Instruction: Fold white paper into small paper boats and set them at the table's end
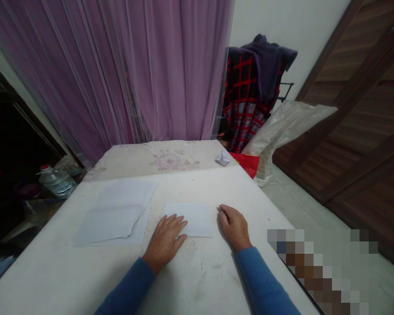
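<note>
A white sheet of paper (198,221), rectangular and smaller than the sheets at the left, lies flat on the table in front of me. My left hand (167,234) rests on its left part with the fingers stretched out, covering the near left corner. Just beyond the sheet's right edge, my right hand (235,225) lies on the table with its fingers curled in. Whatever those fingers hold, if anything, is hidden. Farther back near the right edge stands a small folded paper piece (222,159).
A pile of larger paper sheets (114,212) lies left on the white table (190,280). Behind hangs a purple curtain (180,70). Clothes on a rack (246,78) and a pale plastic bag (279,127) stand at the right rear. A large bottle (57,180) is beyond the left edge.
</note>
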### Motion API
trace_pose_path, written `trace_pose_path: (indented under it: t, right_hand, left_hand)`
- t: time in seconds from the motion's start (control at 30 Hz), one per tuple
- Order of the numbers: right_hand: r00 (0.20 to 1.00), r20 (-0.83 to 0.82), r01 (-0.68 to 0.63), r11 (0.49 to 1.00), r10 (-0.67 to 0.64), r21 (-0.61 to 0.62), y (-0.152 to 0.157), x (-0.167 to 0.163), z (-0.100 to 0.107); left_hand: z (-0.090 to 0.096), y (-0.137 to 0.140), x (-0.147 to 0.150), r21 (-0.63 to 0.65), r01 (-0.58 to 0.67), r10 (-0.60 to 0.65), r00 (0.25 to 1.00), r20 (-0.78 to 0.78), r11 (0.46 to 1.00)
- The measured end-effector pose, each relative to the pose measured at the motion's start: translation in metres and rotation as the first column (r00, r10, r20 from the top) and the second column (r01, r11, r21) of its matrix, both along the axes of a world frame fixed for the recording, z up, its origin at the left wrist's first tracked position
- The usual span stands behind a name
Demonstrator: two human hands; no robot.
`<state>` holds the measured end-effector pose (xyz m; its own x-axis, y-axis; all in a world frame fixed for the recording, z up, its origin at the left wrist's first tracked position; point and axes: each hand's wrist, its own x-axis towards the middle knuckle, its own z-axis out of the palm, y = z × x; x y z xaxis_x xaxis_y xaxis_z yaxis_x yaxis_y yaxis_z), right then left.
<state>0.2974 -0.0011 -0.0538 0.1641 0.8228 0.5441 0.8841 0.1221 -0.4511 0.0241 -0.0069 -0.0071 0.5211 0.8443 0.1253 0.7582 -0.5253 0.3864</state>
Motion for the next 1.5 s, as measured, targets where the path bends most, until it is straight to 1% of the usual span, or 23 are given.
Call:
trace_pose_path:
  t: [0.03,0.1,0.17,0.23,0.3,0.37,0.43,0.5,0.57,0.67,0.73,0.8,0.83,0.87,0.93,1.03,1.13,1.27,1.5]
  right_hand:
    - [1.0,0.007,-0.004,1.0,0.004,0.003,-0.001,-0.001,0.001]
    - [1.0,0.025,-0.017,1.0,0.016,0.013,-0.003,-0.004,0.002]
    - [0.999,0.044,-0.016,1.0,0.015,0.011,-0.006,-0.009,0.004]
    - [0.999,0.046,-0.004,1.0,0.004,-0.007,-0.009,-0.014,0.006]
    - [1.0,0.023,0.005,1.0,-0.005,-0.021,-0.012,-0.018,0.008]
    - [1.0,-0.02,0.009,1.0,-0.009,0.001,-0.012,-0.019,0.009]
    - [0.998,-0.059,0.023,0.998,-0.02,0.059,-0.012,-0.017,0.01]
    - [0.997,-0.075,0.035,0.991,-0.025,0.132,-0.013,-0.016,0.013]
    - [0.997,-0.069,0.033,0.981,-0.02,0.192,-0.016,-0.017,0.017]
    - [0.999,-0.031,-0.034,0.976,0.042,0.216,-0.025,-0.029,0.02]
    - [0.987,0.04,-0.159,0.974,0.154,0.164,-0.034,-0.041,0.021]
    - [0.948,0.142,-0.293,0.956,0.285,0.034,-0.044,-0.052,0.021]
    - [0.925,0.184,-0.332,0.942,0.334,-0.042,-0.049,-0.056,0.022]
    - [0.903,0.216,-0.355,0.928,0.372,-0.116,-0.054,-0.058,0.022]
    - [0.868,0.262,-0.37,0.902,0.421,-0.225,-0.061,-0.059,0.023]
    - [0.833,0.312,-0.366,0.878,0.456,-0.308,-0.067,-0.054,0.026]
    - [0.819,0.341,-0.343,0.871,0.461,-0.353,-0.069,-0.05,0.028]
    - [0.824,0.35,-0.324,0.877,0.446,-0.356,-0.069,-0.045,0.027]
    - [0.865,0.394,-0.183,0.926,0.312,-0.331,-0.068,-0.013,0.015]
  left_hand:
    - [-0.007,0.002,-0.007,0.048,0.028,-0.025,0.997,-0.068,0.998]
    - [-0.022,0.006,-0.016,0.109,-0.011,0.026,0.99,-0.14,0.994]
    - [-0.033,0.008,-0.021,0.156,-0.028,0.051,0.989,-0.14,0.987]
    - [-0.038,0.011,-0.022,0.197,-0.009,0.032,0.993,-0.115,0.98]
    - [-0.037,0.014,-0.019,0.235,0.005,0.018,0.995,-0.097,0.972]
    - [-0.032,0.017,-0.012,0.262,-0.02,0.044,0.996,-0.083,0.965]
    - [-0.026,0.017,0.0,0.273,-0.064,0.085,0.994,-0.062,0.96]
    - [-0.022,0.015,0.014,0.263,-0.083,0.097,0.994,-0.041,0.961]
    - [-0.022,0.011,0.027,0.237,-0.04,0.051,0.998,-0.041,0.971]
    - [-0.027,0.003,0.033,0.192,0.1,-0.085,0.993,-0.084,0.976]
    - [-0.03,0.0,0.029,0.168,0.178,-0.159,0.98,-0.122,0.97]
    - [-0.031,-0.002,0.02,0.154,0.231,-0.209,0.967,-0.149,0.961]
    - [-0.031,-0.002,0.016,0.154,0.25,-0.226,0.961,-0.157,0.956]
    - [-0.031,-0.003,0.011,0.161,0.266,-0.241,0.957,-0.162,0.95]
    - [-0.03,-0.004,0.005,0.184,0.29,-0.26,0.95,-0.17,0.939]
    - [-0.03,-0.008,0.0,0.214,0.312,-0.275,0.943,-0.185,0.926]
    - [-0.03,-0.011,-0.003,0.233,0.32,-0.28,0.941,-0.189,0.918]
    - [-0.03,-0.012,-0.007,0.245,0.337,-0.29,0.934,-0.207,0.909]
    - [-0.019,-0.014,-0.023,0.274,0.353,-0.278,0.919,-0.279,0.895]
